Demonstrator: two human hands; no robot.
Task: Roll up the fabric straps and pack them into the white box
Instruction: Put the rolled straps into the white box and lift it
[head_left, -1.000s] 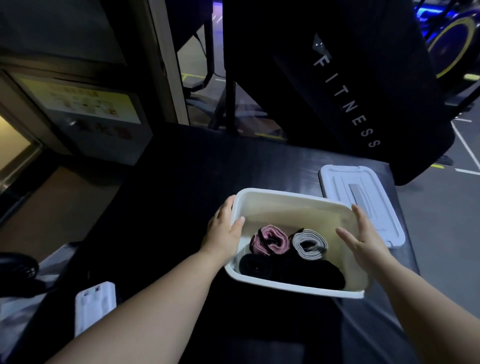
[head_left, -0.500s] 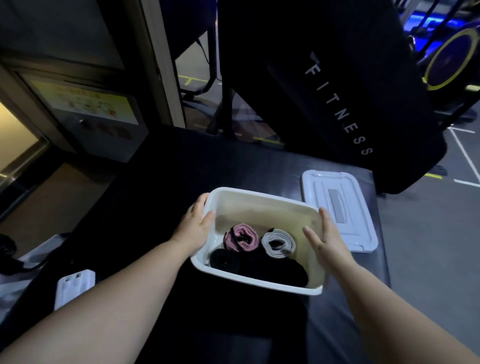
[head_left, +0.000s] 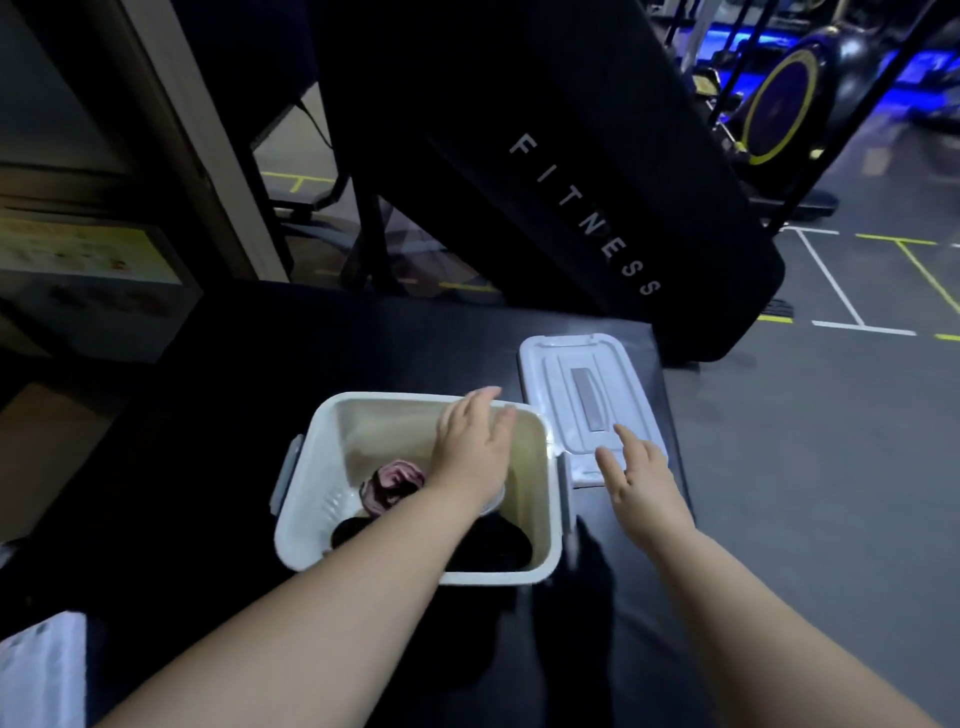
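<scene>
**White box (head_left: 389, 400), rolled fabric straps packed, lid (head_left: 587, 395) off**

Box is set on the dark bench (head_left: 363, 343); pink roll (head_left: 392, 483) and black rolls (head_left: 493, 540) are seen inside. Left hand (head_left: 472, 447) is held flat over the box, empty. Lid is laid just right of the box, long axis running away from the person. Right hand (head_left: 639, 478), fingers spread and empty, is poised over its near end and is judged nearer.

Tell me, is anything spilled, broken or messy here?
Nothing stands out. The pink roll and black rolls sit inside the white box, and the lid lies flat beside it on the table, not yet on. The left hand and right hand are open, holding nothing.
</scene>
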